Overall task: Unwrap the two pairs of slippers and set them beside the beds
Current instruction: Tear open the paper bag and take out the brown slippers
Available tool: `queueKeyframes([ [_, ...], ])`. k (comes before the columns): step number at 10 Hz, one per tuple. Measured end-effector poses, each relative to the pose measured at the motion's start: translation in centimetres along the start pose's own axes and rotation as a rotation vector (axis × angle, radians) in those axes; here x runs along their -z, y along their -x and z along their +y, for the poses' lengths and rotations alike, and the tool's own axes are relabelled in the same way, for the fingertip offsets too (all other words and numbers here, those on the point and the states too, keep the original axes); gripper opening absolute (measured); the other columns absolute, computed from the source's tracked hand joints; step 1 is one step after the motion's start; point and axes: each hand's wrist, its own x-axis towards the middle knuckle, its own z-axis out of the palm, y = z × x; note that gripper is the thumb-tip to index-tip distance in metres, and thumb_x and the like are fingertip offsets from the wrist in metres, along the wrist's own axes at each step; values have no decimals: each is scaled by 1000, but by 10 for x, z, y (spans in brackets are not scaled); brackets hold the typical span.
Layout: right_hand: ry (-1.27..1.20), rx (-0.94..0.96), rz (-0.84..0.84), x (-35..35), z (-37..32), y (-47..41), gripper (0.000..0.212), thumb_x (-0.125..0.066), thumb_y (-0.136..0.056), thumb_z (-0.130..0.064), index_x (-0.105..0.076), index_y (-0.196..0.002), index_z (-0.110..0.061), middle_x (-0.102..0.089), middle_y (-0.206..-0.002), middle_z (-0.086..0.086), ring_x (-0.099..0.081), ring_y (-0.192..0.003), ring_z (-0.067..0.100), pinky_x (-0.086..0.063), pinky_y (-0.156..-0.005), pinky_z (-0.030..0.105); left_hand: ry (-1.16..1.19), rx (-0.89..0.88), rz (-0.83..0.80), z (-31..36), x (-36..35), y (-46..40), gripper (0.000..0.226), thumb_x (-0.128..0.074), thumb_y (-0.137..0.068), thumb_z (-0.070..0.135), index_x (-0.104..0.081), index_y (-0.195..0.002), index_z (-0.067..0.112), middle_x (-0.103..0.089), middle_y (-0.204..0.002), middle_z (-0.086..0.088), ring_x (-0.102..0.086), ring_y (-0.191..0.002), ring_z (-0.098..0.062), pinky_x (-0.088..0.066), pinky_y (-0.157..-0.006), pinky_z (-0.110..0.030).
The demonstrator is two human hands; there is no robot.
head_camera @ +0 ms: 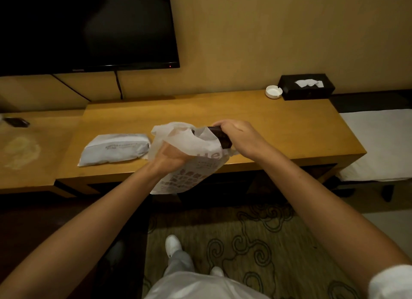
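Room dim; print on both wrappers too blurred to read. My left hand (169, 157) is half buried in the opened wrapper (189, 163), fingers hidden behind the thin white paper, so I see only that it is closed on the wrapper's near side. Dark slippers (220, 138) mostly covered: just one rounded end pokes from the wrapper mouth, and I cannot tell whether it is one slipper or the pair. Both forearms reach forward from 6 o'clock, bare, converging over the front edge of the wooden surface (267, 125); the wrapper's lower end hangs off that edge. My right hand (239, 136), palm down, wrist bent inward, is curled tight around the exposed slipper end at 3 o'clock of the wrapper. Second pack (116, 148), sealed, lies flat on the surface at 9 o'clock of my left hand, near it, apart. Far at 1 o'clock: white ashtray (273, 91) just beside a black tissue box (306, 87). TV (89, 29) at 11 o'clock, cut off by the frame.
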Motion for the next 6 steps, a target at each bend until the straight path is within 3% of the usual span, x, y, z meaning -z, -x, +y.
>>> queueKeyframes([
  [1,-28,33,-71,-2,-1,1,45,-41,-98,-49,-76,-107,-22,-74,-111,-3,-66,-107,14,-51,-92,41,-70,-82,-90,23,-2,6,17,-60,-96,5,-59,-92,22,-55,-89,4,-56,-82,0,-39,-89,-25],
  [2,9,76,-116,-1,3,-1,40,-50,-102,-51,-75,-118,-23,-75,-109,-10,-68,-101,5,-52,-84,27,-1402,80,376,6,-1,4,41,-37,-106,26,-56,-111,-9,-52,-95,-36,-59,-109,-33,-36,-100,-18],
  [3,-21,48,-116,4,5,-9,34,-53,-103,-45,-77,-112,-22,-76,-96,-12,-69,-89,1,-48,-73,18,-281,-27,160,20,0,4,13,-74,-85,32,-62,-87,31,-66,-84,9,-64,-80,3,-49,-63,-11],
  [4,-94,10,-128,7,9,-11,30,-57,-102,-41,-79,-101,-21,-78,-87,-6,-68,-78,-1,-47,-66,13,69,-89,19,33,5,3,31,-76,-85,14,-64,-101,39,-69,-94,16,-63,-88,7,-54,-72,-22],
  [5,-187,-96,-159,8,15,-13,31,-63,-98,-36,-77,-99,-9,-78,-94,11,-68,-85,13,-50,-74,25,192,-126,-4,19,6,-7,35,-74,-84,15,-66,-105,42,-71,-97,25,-65,-94,9,-51,-72,-10],
  [6,-286,-180,-204,8,18,-16,23,-61,-85,-27,-72,-94,-9,-68,-88,9,-63,-84,20,-49,-71,32,236,-6,-8,24,13,-6,34,-71,-78,18,-67,-103,41,-72,-94,26,-68,-89,6,-53,-67,-12],
])
